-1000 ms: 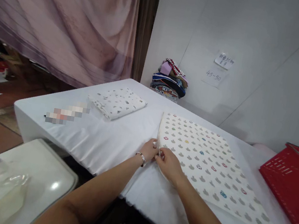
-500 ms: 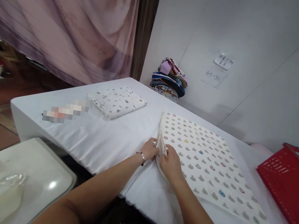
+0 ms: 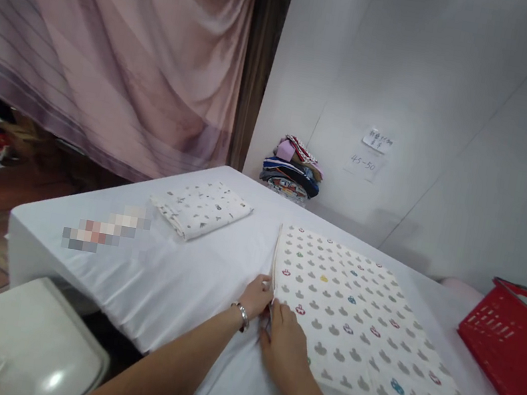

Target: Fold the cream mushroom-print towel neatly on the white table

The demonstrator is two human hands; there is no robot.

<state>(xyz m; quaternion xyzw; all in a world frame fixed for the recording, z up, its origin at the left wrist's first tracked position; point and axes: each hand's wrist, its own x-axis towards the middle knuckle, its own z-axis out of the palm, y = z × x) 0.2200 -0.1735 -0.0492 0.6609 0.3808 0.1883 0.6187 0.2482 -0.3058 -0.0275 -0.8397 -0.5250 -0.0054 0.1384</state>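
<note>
A cream cloth printed with grey bunny heads and a few coloured ones (image 3: 364, 322) lies spread on the white-covered table (image 3: 199, 281), its layered left edge toward me. My left hand (image 3: 256, 299), with a bracelet at the wrist, pinches that edge from the left; its fingertips are partly hidden. Close beside it, my right hand (image 3: 287, 344) grips the same edge nearer to me, fingers on top and thumb at the side. A folded cream cloth with small dark prints (image 3: 203, 209) lies farther off, to the left of both hands.
A blurred-out item (image 3: 106, 228) lies on the table's left part. Folded fabrics (image 3: 292, 170) are stacked at the far edge by the wall. A red plastic basket (image 3: 511, 347) stands at right. A white machine-like surface (image 3: 33, 334) is at near left; a pink curtain (image 3: 166, 53) hangs behind.
My right hand has come down onto the cloth's edge, and the raised near-left part now lies flatter. My left hand stays at the edge. The view has tilted up slightly.
</note>
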